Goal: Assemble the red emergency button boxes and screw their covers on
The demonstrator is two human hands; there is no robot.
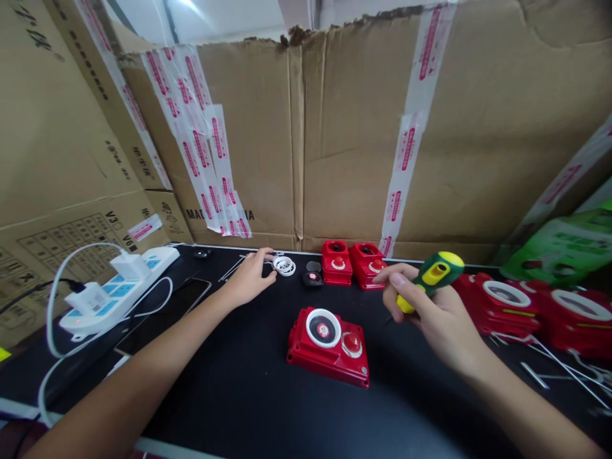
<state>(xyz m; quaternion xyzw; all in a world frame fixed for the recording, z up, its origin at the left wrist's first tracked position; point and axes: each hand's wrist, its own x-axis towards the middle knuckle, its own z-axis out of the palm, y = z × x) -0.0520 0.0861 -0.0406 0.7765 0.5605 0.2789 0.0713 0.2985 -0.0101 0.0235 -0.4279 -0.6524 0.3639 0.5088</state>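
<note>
In my right hand (430, 309) is a screwdriver (437, 274) with a green and yellow handle; its dark shaft points down to the left. My left hand (251, 279) reaches to the back of the table, fingers and thumb apart beside a stack of white rings (284, 266). Some thin small parts lie by its fingertips, too small to make out. Between my hands lies a red housing (327, 347) with a white ring around a dark round centre and a red dome on its right. A small round black part (312, 278) sits behind it.
Two red housings (337, 262) stand at the back, and more red units (507, 303) with wires lie at right. A green bag (561, 245) is behind those. On the left are a white power strip (119, 290) with plugged-in chargers and a phone (165, 315). Cardboard (344, 146) walls the back.
</note>
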